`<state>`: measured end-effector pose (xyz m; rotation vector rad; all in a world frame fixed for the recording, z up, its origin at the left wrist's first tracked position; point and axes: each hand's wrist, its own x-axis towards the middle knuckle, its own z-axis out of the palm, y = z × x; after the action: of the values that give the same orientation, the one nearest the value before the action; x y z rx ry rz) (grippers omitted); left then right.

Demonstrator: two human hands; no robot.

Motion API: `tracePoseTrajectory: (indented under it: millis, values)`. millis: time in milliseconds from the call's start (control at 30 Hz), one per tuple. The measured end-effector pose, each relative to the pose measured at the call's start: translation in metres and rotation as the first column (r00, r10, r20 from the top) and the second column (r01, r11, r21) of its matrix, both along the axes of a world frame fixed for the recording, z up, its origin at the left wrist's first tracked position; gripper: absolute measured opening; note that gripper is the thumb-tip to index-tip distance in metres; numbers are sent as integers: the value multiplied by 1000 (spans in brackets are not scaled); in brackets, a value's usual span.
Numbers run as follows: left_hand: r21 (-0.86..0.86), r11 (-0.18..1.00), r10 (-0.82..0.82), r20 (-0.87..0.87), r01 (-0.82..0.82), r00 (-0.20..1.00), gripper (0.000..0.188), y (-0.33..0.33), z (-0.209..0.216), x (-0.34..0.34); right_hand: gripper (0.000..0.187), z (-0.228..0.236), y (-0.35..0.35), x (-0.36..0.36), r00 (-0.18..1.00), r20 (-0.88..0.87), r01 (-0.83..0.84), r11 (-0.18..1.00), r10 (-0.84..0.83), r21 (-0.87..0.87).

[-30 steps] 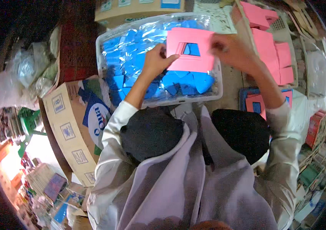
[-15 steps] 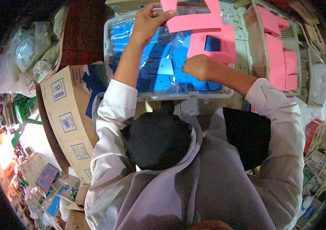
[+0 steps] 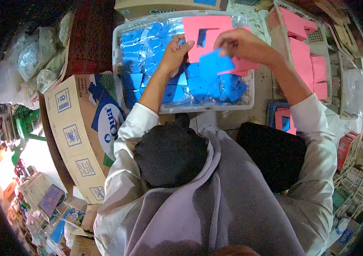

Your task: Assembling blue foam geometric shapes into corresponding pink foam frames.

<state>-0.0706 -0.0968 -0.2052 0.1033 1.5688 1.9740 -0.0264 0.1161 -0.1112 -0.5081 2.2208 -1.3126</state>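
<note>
Over the tray, my left hand [image 3: 176, 54] pinches the left edge of a pink foam-like sheet [image 3: 195, 25] with a square window cut in it. My right hand [image 3: 243, 45], slightly smeared by motion, grips a small blue piece [image 3: 216, 62] in front of the sheet. Another pink sheet [image 3: 246, 65] shows partly behind this piece and below my right hand. Beneath both hands is a white plastic tray [image 3: 115, 59] holding many blue pieces [image 3: 143, 47] on clear plastic.
At the right stands a basket [image 3: 274, 23] with stacks of pink pieces [image 3: 300, 59]. Pink and blue frames [image 3: 282, 118] lie by my right forearm. A cardboard box [image 3: 68, 123] leans at the left, below plastic bags [image 3: 30, 57]. Another box [image 3: 168, 5] sits beyond the tray.
My left hand has brought the pink sheet down and nearer. My right hand has risen from the blue pieces with one in its fingers, now in front of the sheet.
</note>
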Motion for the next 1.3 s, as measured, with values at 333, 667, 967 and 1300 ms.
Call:
tracePoseTrajectory:
  millis: [333,667,967,1300]
  values:
    - [111,994,20,18,-22,1000,47,12,-2,21,17,-52,14,-12,894,244,410,905,-376,-109]
    - [48,999,-1,-99,6,995,33,19,6,25,29,-58,1,-22,887,-139,441,897,-440,-23]
    - [149,980,105,165,-130,981,28,21,0,23,26,-40,7,-17,884,18,468,884,-468,13]
    - [192,981,-68,176,34,982,34,8,-6,25,21,-48,27,-12,950,54,310,950,-309,-28]
